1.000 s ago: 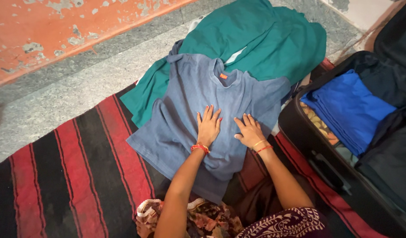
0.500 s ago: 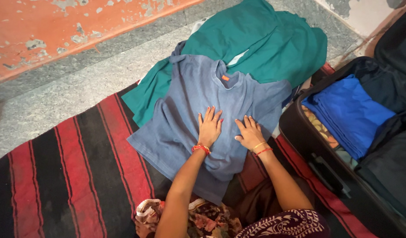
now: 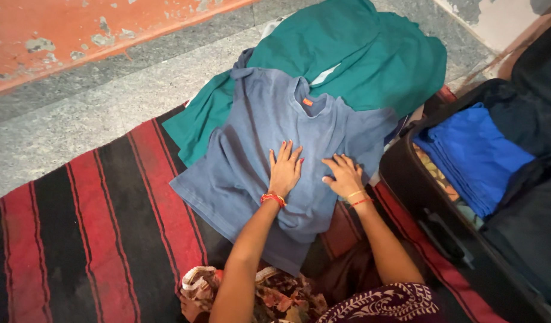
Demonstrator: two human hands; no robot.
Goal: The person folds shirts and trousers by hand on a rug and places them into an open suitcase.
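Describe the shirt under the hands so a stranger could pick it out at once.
Start at the red and black striped rug. At its far end lies a grey-blue T-shirt, spread flat, with the left hand and right hand pressed on it. Unlike the green garment beneath it, it has a small orange neck tag.

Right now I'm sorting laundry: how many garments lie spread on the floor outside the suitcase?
2: a grey-blue T-shirt under both hands, and a green garment beneath it. More may be hidden underneath.

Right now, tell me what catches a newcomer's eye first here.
Both hands, left hand and right hand, lie flat on a grey-blue shirt spread at the centre of a red-and-black striped rug. A green garment lies behind it, and at the right an open suitcase holds folded blue cloth.
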